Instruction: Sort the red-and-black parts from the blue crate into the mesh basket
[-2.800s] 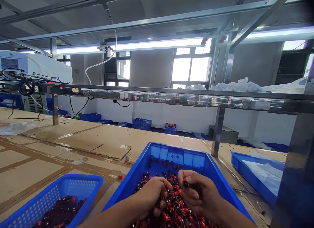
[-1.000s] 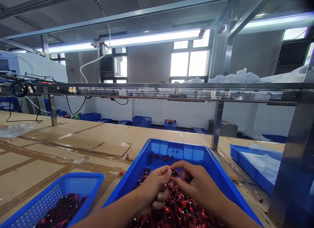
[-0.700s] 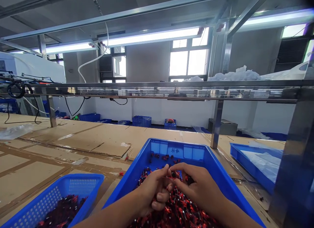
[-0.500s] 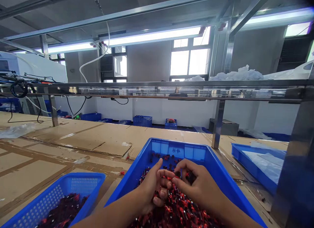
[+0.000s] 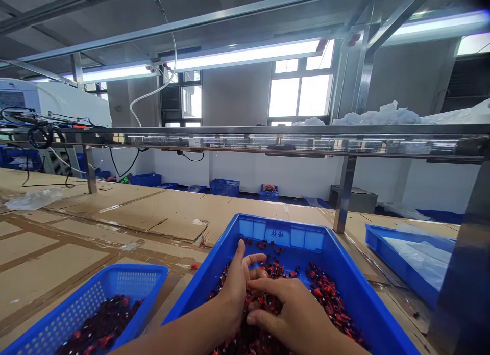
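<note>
Both my hands are down in the small red-and-black wired parts (image 5: 329, 294) heaped in the big blue plastic bin (image 5: 285, 221).

My left hand (image 5: 237, 288) is half open, thumb up, fingers bent into the heap. My right hand (image 5: 294, 314) lies palm down against it, fingers curled, and I cannot tell what either grips. If tangled pieces cling together, I judge a lift could drag extras over the rim onto the brown cardboard benchtop (image 5: 76, 243) left of my hands.
</note>
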The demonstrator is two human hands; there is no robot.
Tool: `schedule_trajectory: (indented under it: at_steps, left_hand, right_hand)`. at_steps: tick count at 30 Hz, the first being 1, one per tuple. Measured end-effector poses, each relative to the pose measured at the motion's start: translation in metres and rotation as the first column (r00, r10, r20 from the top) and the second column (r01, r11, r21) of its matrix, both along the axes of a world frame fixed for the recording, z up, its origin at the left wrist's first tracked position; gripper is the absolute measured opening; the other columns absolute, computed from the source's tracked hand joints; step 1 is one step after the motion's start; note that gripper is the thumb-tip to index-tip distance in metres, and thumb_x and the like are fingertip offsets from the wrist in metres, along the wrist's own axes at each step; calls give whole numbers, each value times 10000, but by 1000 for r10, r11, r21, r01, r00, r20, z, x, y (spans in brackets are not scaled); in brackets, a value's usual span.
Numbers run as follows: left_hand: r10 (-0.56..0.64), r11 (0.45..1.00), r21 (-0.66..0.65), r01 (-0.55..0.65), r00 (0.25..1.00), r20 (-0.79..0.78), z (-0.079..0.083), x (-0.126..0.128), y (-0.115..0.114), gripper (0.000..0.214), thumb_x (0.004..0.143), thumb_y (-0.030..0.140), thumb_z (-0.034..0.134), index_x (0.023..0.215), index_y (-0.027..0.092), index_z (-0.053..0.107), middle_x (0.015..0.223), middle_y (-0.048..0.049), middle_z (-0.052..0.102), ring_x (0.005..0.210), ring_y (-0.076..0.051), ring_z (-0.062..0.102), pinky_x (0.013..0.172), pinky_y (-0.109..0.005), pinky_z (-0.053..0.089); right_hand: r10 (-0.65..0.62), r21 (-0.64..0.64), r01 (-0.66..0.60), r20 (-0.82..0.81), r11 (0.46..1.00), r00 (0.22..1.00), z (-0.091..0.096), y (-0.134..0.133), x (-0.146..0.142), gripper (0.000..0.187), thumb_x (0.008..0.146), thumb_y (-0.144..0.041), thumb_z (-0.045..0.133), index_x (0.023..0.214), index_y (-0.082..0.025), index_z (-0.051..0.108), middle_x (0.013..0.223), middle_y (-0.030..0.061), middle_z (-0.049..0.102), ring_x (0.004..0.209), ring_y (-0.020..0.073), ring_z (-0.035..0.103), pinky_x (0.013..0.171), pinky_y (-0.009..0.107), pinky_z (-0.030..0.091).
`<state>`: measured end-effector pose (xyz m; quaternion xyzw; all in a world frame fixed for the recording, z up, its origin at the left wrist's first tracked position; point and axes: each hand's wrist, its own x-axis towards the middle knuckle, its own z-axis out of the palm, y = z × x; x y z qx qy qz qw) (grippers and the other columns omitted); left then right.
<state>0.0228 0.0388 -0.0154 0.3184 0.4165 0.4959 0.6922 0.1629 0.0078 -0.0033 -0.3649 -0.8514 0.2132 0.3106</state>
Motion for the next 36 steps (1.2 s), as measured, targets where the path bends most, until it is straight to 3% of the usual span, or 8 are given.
schedule_trajectory:
  at_steps: [6, 10, 14, 17, 23, 27, 32, 36]
  left_hand:
    - [-15, 1000, -22, 17, 996, 91, 2, 8, -10, 780, 797, 791, 349, 1131, 117, 555, 607, 11, 521, 508, -132, 475, 549, -244, 383]
    - [30, 998, -56, -23, 991, 133, 5, 8, -9, 421, 825, 319, 441, 1180, 105, 518, 646, -11, 549, 559, -157, 536, 585, -266, 423]
    - [26, 998, -49, -25, 999, 18, 3, 5, -3, 695, 539, 14, 441, 1227, 104, 481, 721, -38, 587, 638, -177, 599, 596, -267, 441]
    - [59, 998, -20, -58, 998, 30, 1, 3, 0, 710, 538, -51, 445, 1231, 102, 460, 799, -50, 602, 666, -150, 607, 650, -265, 472]
    - [-119, 991, 50, 123, 990, -76, 1, -1, -2, 223, 873, 235, 536, 1077, 151, 509, 745, -14, 575, 483, -73, 494, 477, -191, 388]
    - [-173, 981, 49, 185, 966, -194, -2, -2, 1, 220, 833, 366, 518, 843, 151, 565, 605, 33, 481, 381, -33, 266, 401, -169, 160]
    - [-164, 975, 131, 180, 979, -123, -6, 0, 6, 242, 627, 167, 599, 862, 110, 609, 638, 15, 517, 458, -48, 391, 447, -180, 290]
    - [-156, 957, 223, 187, 976, -151, -5, 1, 3, 423, 718, 286, 679, 1086, 117, 556, 782, -40, 628, 592, -127, 606, 629, -293, 519]
  right_hand:
    - [-74, 182, 62, 58, 981, 996, -13, 2, -5, 296, 703, -147, 716, 941, -321, 748, 891, -29, 774, 781, 199, 717, 707, 255, 498]
    - [-68, 240, 65, 2, 969, 998, -8, 3, 0, 314, 733, -103, 611, 958, -295, 717, 864, -30, 767, 756, 177, 715, 679, 233, 491]
    - [-97, 327, 105, -40, 939, 994, 0, 6, 11, 325, 743, -83, 568, 959, -292, 693, 803, -42, 756, 717, 167, 705, 662, 237, 472]
    - [-113, 375, 124, -53, 919, 992, 3, 9, 19, 299, 781, -118, 590, 993, -308, 681, 837, -50, 756, 733, 162, 705, 676, 246, 472]
    - [-171, 428, 168, -31, 888, 985, 3, 15, 26, 256, 810, -168, 613, 1021, -302, 668, 809, -31, 746, 712, 185, 699, 674, 282, 486]
    - [-171, 439, 159, -12, 884, 985, 3, 14, 27, 238, 815, -181, 608, 1022, -285, 666, 774, -17, 740, 676, 187, 692, 652, 278, 485]
    - [-145, 449, 167, -83, 878, 986, 11, 11, 30, 226, 809, -158, 583, 988, -269, 665, 766, -20, 740, 656, 167, 686, 596, 244, 459]
    - [-147, 465, 189, -126, 865, 981, 14, 12, 33, 226, 821, -180, 591, 1011, -280, 660, 778, -33, 743, 644, 159, 687, 567, 240, 447]
